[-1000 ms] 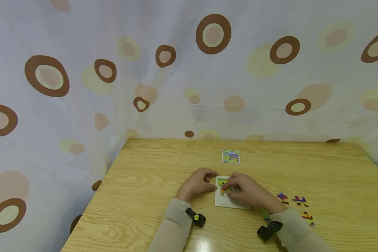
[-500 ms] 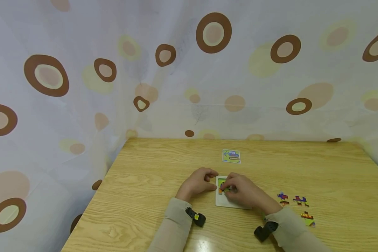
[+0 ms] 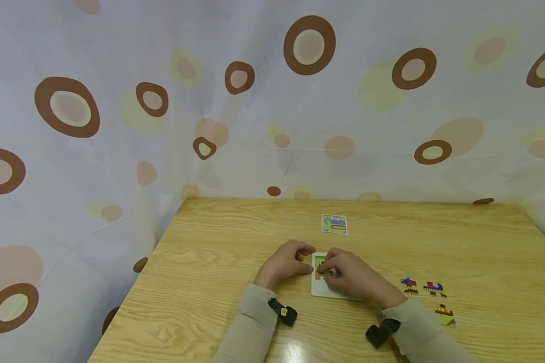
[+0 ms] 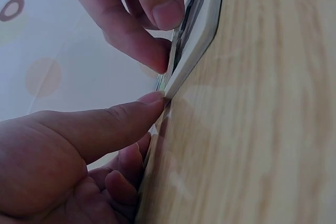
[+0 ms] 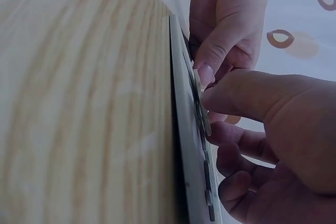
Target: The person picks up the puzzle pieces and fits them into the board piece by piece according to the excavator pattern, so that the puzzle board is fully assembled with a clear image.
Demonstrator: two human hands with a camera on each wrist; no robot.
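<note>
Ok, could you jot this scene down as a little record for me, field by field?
Left hand: thumb touching the white tray's edge
Right hand: fingers on a colorful puzzle piece at the tray
Tray contents: partly hidden by the right hand
Loose pieces: three plainly seen, to the right of the tray
Picture card: beyond the tray, showing a vehicle
Surface: wood-grain table
Backdrop: pale sheet with round patterns
</note>
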